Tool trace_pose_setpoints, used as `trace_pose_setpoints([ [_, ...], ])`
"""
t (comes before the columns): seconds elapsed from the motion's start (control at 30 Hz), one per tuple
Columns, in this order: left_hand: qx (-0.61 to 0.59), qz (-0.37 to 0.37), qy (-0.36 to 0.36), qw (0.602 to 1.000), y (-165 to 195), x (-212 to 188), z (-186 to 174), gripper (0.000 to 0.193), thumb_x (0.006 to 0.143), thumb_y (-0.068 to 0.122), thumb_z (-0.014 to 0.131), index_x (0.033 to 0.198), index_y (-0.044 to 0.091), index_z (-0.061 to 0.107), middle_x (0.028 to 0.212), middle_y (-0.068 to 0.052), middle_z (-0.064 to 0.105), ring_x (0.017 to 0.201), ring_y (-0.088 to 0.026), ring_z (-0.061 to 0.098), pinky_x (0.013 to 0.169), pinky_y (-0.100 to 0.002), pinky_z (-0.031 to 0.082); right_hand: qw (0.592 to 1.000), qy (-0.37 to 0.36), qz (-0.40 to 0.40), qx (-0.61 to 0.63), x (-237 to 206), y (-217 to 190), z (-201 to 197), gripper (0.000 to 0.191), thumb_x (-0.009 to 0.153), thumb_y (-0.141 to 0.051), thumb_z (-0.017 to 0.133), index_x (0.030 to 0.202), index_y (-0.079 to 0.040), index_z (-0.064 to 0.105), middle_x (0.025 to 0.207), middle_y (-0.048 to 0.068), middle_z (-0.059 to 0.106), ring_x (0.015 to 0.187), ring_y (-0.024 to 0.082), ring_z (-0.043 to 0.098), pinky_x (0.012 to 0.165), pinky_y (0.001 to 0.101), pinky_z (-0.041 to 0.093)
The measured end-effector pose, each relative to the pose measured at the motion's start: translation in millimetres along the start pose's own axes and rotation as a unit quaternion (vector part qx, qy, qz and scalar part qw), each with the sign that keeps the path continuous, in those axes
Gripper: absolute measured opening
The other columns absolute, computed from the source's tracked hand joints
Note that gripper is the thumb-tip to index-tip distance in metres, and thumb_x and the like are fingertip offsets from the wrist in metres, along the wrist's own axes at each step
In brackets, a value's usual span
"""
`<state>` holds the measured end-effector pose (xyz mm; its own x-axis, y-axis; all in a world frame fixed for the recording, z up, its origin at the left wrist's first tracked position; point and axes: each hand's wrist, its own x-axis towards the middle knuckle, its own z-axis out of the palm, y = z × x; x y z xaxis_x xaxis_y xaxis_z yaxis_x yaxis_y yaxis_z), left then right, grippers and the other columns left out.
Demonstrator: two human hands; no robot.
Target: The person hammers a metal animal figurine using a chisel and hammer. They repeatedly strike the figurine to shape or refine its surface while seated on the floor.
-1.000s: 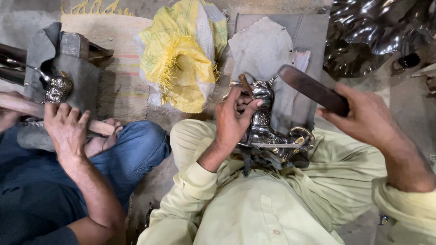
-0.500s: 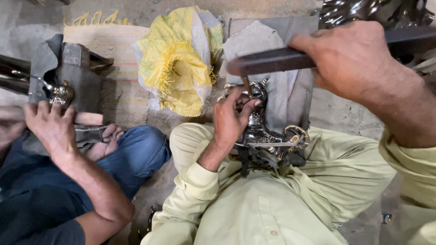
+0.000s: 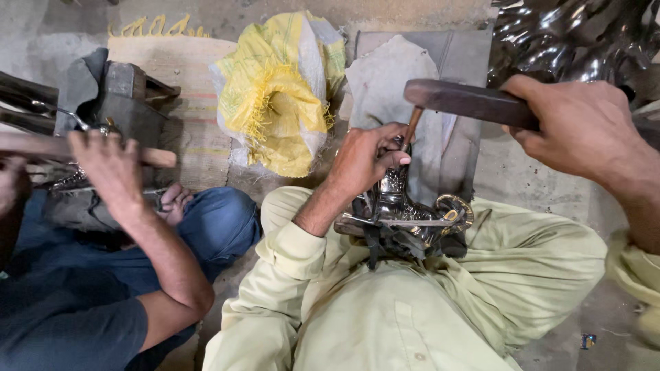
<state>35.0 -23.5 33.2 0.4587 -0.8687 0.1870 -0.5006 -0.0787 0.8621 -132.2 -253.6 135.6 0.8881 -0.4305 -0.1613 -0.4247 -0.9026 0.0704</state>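
A shiny embossed metal piece [image 3: 405, 213] lies on the lap, a thin punch [image 3: 411, 127] standing tilted on it.

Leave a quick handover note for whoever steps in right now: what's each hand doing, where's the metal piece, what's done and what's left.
Left hand: gripping a thin punch upright, tip on the ornate metal piece resting on the lap.
Right hand: holding the dark wooden mallet raised just above the punch head, not touching it.
Nearby: grey cloth pad ahead, yellow sack to its left, shiny metalware at top right. A co-worker's hand works at a block on the left.
Done: the piece already shows raised pattern; how much was made here cannot be told.
Left: the strike on the punch is not yet made.
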Motion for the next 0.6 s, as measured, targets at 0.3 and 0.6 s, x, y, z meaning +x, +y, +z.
trace_pose_setpoints([
  [0.3, 0.052, 0.131, -0.156, 0.978, 1.2, 23.1, -9.5, 0.037, 0.085, 0.013, 0.082, 0.119, 0.01, 0.068, 0.09, -0.01, 0.079, 0.085, -0.03, 0.077, 0.072, -0.042, 0.056, 0.985, 0.062, 0.061, 0.15, -44.2, 19.1, 45.8, 0.043, 0.089, -0.029, 0.078, 0.127, -0.014, 0.066, 0.086, 0.015, 0.074, 0.074, 0.032, 0.073, 0.071, 0.0446, 0.057],
  [0.6, 0.062, 0.129, -0.19, 0.971, 5.3, 29.3, -6.6, 0.031, 0.086, 0.009, 0.079, 0.114, 0.01, 0.068, 0.09, -0.008, 0.08, 0.088, -0.026, 0.079, 0.072, -0.043, 0.058, 0.92, 0.082, 0.092, 0.372, -72.9, 19.6, 103.6, 0.048, 0.089, -0.029, 0.074, 0.131, -0.016, 0.055, 0.094, 0.011, 0.069, 0.084, 0.034, 0.069, 0.071, 0.0457, 0.056],
])
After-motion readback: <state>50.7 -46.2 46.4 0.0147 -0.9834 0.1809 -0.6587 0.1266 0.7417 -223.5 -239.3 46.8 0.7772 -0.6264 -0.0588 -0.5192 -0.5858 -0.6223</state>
